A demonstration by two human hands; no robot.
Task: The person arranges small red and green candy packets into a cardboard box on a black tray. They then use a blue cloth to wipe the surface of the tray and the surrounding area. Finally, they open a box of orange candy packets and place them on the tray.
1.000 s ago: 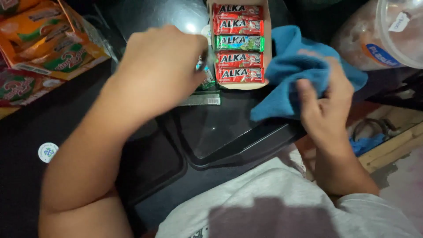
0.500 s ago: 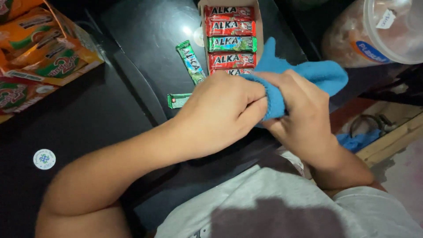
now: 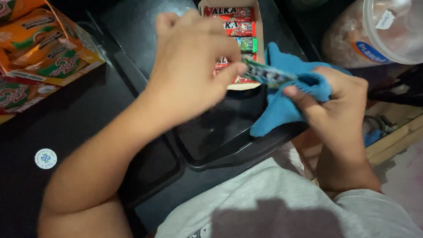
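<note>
red candy box (image 3: 260,39) top centre, orange packs (image 3: 48,48) left

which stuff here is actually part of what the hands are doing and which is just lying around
In use: left hand, green candy bar, blue cloth, right hand, candy box.
Lying about: orange snack packs, plastic tub, round sticker.

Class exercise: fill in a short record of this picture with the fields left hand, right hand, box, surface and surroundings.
left hand: left hand pinches one end of a green candy stick pack
right hand: right hand grips a blue cloth wrapped round the pack's other end
box: open cardboard box holding red and green packs in a row
surface: black counter with a round white sticker
surroundings: orange snack packets on the left; clear plastic tub on the right
</note>
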